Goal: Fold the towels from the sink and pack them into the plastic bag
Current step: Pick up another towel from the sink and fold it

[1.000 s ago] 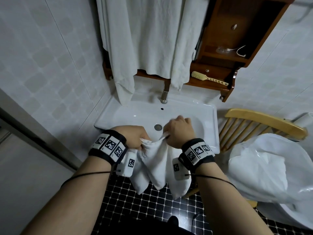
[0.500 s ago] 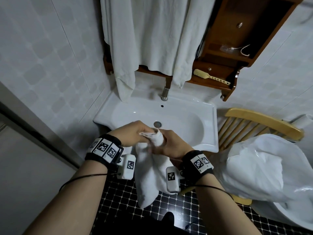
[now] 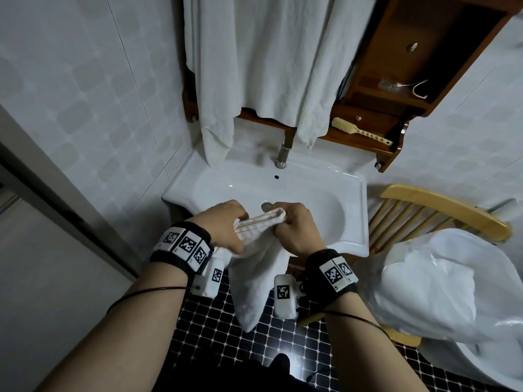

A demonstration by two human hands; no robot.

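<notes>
A small white towel [image 3: 256,267] hangs folded in front of the white sink [image 3: 353,210], its lower end dangling over the black tiled floor. My left hand [image 3: 223,224] grips the left end of the towel's folded top edge. My right hand [image 3: 297,227] grips the right end of that edge, just above the sink's front rim. The white plastic bag [image 3: 441,281] lies open on a wooden chair [image 3: 441,205] to the right, with white cloth showing inside it. The sink basin holds no towel that I can see.
A large white towel [image 3: 271,58] hangs from the wooden wall shelf [image 3: 396,89] above the faucet [image 3: 281,154]. A wooden brush [image 3: 359,131] lies on the shelf. A grey door frame [image 3: 56,188] runs along the left. A white toilet rim [image 3: 481,363] sits lower right.
The towel went from loosely bunched between my hands to a narrower fold. My hands first closed together at its top, then moved slightly apart along the folded edge.
</notes>
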